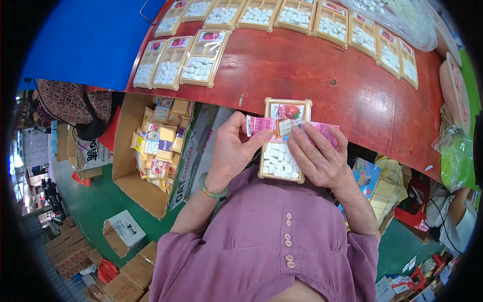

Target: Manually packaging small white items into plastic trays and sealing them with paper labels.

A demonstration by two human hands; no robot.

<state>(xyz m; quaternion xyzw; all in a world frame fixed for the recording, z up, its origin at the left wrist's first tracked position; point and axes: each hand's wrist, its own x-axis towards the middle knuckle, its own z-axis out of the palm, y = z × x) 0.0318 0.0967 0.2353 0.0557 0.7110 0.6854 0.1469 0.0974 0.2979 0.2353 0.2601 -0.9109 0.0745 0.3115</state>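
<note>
A cream plastic tray (265,168) stands at the table's near edge, close to my body. White candy pieces (279,161) fill its near part, and a card with a strawberry picture (292,110) shows in its far part. Across the tray's middle lies a pink printed paper sleeve (261,124). My left hand (234,146) pinches the sleeve's left end between thumb and fingers. Over the sleeve's right part rests my right hand (319,153), fingers bent and pressed on it. The right fingertips partly hide the sleeve and tray.
Similar filled trays (201,58) line the far side of the red table (302,65). A cardboard box (126,161) of wrapped packs stands at lower left. Clear plastic bags (402,20) lie at the far right. Another box with yellow packs (387,191) is right of my body.
</note>
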